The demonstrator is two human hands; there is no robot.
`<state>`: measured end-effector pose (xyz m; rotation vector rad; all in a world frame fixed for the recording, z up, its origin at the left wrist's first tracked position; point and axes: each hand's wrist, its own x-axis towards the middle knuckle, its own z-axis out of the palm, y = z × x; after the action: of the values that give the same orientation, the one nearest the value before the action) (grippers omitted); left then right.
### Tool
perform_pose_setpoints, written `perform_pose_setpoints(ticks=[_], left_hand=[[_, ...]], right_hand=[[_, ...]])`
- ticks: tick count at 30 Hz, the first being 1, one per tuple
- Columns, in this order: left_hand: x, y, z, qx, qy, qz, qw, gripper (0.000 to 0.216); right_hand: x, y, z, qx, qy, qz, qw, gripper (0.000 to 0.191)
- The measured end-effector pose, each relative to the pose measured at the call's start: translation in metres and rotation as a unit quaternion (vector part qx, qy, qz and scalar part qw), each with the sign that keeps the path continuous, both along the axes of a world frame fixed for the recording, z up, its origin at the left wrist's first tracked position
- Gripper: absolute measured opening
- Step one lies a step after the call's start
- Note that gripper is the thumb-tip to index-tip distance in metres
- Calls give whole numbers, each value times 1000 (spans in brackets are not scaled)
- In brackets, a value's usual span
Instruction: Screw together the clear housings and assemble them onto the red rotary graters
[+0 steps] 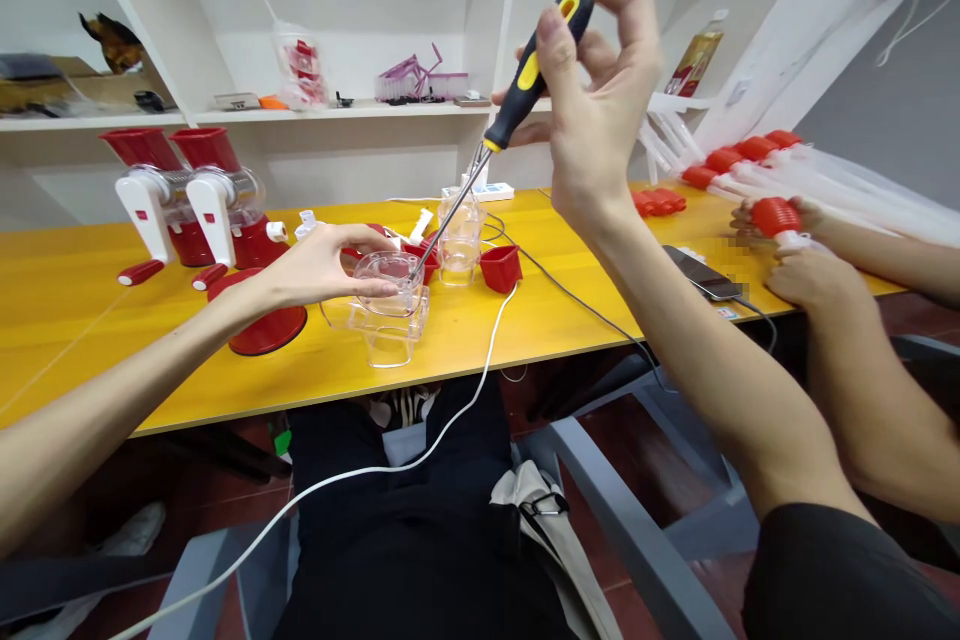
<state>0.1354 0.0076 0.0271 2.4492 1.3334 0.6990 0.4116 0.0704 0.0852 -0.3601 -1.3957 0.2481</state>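
Note:
My right hand (596, 100) is raised above the yellow table (90, 340), fingers pinched round the black-and-yellow handle of a screwdriver (525, 80). Its shaft slants down left, and the tip reaches into a clear plastic housing (390, 305) near the table's front edge. My left hand (322, 265) rests on that housing from the left, fingers curled over its round top rim and holding it still.
Two red-and-white crank machines (191, 205) and a red round base (266, 325) stand left. Another clear housing (459, 240), a red cup (501, 267), a phone (701, 272) and cables lie behind. A co-worker's hands (795, 245) hold a red-capped part at the right. Shelves line the back.

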Motion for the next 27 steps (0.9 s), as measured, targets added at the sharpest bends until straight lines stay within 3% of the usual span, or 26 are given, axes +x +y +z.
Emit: perform_pose_setpoints(ticks=[3,7,15,21,24,27], left_hand=[[1,1,1,-6,8,-5,1000,59],[4,3,4,-3,11,-10,1000,58],[3,5,4,-16,5,-15,1000,57],[-3,10,-4,9,-1,-9,1000,61],[-3,11,-7,26,-5,-15,1000,60],[-1,11,-9,32,-3,-20,999,60]], right_hand=[[5,1,18,104,38,-25,994,28],[-5,4,36,111,95,16,989,33],[-34,-21,33,64,-14,28,997,25],[-38,0,45,122,-42,89,988,66],[-47,3,45,150,-88,110,979,59],[-56,-14,45,164,-93,143,972,49]])
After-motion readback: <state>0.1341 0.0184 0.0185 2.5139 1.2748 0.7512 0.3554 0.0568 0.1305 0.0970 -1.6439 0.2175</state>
